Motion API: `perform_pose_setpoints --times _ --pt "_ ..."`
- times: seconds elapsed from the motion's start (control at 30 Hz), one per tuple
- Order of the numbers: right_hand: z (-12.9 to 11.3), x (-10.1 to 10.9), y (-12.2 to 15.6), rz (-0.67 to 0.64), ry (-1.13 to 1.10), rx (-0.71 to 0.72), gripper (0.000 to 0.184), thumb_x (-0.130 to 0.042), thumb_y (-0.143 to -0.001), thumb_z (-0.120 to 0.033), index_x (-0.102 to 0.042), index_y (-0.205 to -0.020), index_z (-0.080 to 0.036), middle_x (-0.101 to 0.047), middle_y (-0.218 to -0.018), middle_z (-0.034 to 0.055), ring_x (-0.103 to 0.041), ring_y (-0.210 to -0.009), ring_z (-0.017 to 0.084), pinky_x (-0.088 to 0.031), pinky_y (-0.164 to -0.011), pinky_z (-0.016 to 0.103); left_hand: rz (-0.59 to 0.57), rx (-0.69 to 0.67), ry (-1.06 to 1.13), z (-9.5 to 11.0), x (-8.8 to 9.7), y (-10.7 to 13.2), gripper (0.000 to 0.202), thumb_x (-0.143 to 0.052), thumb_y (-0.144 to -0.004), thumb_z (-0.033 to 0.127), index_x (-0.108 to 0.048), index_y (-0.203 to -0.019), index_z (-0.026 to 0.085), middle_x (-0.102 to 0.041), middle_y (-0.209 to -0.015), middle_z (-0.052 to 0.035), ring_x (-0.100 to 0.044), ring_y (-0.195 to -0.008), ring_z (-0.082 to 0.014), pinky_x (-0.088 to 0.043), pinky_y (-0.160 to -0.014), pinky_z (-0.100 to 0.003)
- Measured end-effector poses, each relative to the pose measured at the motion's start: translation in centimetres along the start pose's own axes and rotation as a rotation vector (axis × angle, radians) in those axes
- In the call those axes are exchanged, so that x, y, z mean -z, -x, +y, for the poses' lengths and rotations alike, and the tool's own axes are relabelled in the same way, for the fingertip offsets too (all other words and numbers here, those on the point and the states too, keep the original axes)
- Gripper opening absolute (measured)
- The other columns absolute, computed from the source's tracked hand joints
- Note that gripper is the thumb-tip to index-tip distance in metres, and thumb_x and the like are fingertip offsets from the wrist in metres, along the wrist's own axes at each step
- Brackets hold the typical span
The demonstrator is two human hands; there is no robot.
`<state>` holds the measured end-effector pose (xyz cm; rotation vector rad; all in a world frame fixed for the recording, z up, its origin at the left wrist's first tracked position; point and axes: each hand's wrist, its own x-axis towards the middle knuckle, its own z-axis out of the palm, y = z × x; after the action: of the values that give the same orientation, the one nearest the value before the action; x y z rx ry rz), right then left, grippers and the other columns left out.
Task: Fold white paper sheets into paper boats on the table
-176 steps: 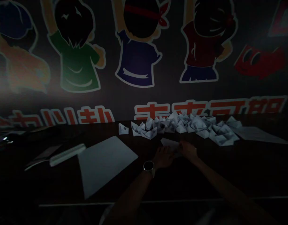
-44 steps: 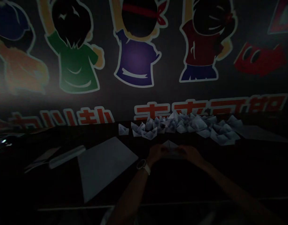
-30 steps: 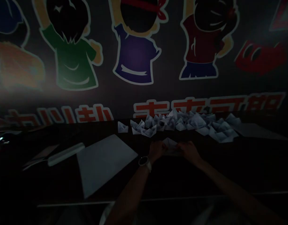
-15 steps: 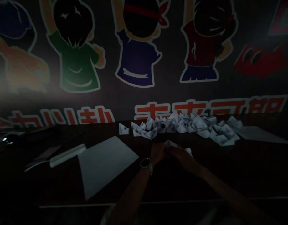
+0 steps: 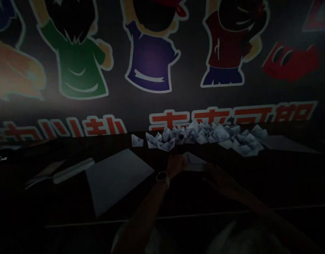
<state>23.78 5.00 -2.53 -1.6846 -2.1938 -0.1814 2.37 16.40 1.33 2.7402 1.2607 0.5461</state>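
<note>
Head view, dim light. Left hand [image 5: 175,165], with a round-faced watch [image 5: 161,176] on its wrist, is at the left end of a folded white paper [image 5: 195,163]. Its fingers are curled in and pinch that end. Right hand [image 5: 224,181] is at the paper's opposite end: fingers extended, thumb held apart from them, palm low over the dark table [image 5: 189,201]. Contact between right fingertips and the paper's corner: cannot tell, too dark.

Position of folded paper: on the near side of the boat pile, between the two hands; a peak shows at its upper left, with a straight lower edge.

Surroundings: a pile of folded paper boats [image 5: 220,133] lies along the back of the table, below the wall lettering [image 5: 169,120]. One single boat [image 5: 137,141] stands just apart at the pile's left end. A flat white sheet [image 5: 120,180] lies left of the left hand; a long pale object [image 5: 74,170] is beside it. A second sheet [image 5: 287,144] extends from the pile's right end. Behind: wall [image 5: 189,91] with cartoon figures.
</note>
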Motion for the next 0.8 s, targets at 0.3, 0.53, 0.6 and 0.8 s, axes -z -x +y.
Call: perform_pose_setpoints --times 0.3,0.53,0.6,0.8 --pt "-1.1 -1.0 -1.4 0.212 0.178 -0.155 0.078 -0.036 -0.080 -0.064 -0.051 -0.121 0.000 -0.044 -0.131 0.0279 -0.030 -0.128 0.040 -0.020 -0.104 0.058 0.028 -0.012 -0.035 -0.3 -0.2 -0.1 0.022 -0.045 -0.085 0.038 -0.057 -0.091 0.020 -0.062 -0.099 -0.0024 -0.055 -0.094 -0.0195 -0.032 -0.085 -0.036" --pt "-2.9 -3.5 -3.8 0.064 0.036 0.069 0.063 -0.031 -0.088 -0.051 -0.039 -0.134 -0.009 -0.038 -0.139 0.0172 -0.031 -0.130 0.029 -0.028 -0.106 0.047 0.018 -0.134 -0.183 1.0 -0.3 -0.4 0.020 -0.040 -0.088 0.024 -0.057 -0.097 0.018 -0.063 -0.099 -0.0078 -0.055 -0.098 -0.0226 -0.023 -0.098 -0.046" --pt "-2.7 -3.6 -3.8 0.048 0.037 0.075 0.060 -0.034 -0.088 -0.047 -0.037 -0.135 -0.010 -0.036 -0.140 0.0164 -0.030 -0.130 0.028 -0.028 -0.106 0.046 0.024 -0.215 -0.172 2.0 -0.9 0.0 0.026 -0.035 -0.090 0.020 -0.052 -0.111 0.022 -0.060 -0.111 -0.0065 -0.050 -0.109 -0.0206 -0.014 -0.105 -0.045" --pt "-1.7 -4.3 -3.7 0.068 0.061 0.133 0.049 -0.029 -0.090 -0.033 -0.041 -0.132 -0.013 -0.039 -0.139 0.0144 -0.033 -0.130 0.025 -0.029 -0.105 0.044 -0.022 -0.361 -0.032 2.2 -2.3 1.9 0.047 -0.025 -0.093 0.037 -0.035 -0.133 0.014 -0.040 -0.138 -0.0120 -0.031 -0.130 -0.0213 -0.019 -0.108 -0.039"
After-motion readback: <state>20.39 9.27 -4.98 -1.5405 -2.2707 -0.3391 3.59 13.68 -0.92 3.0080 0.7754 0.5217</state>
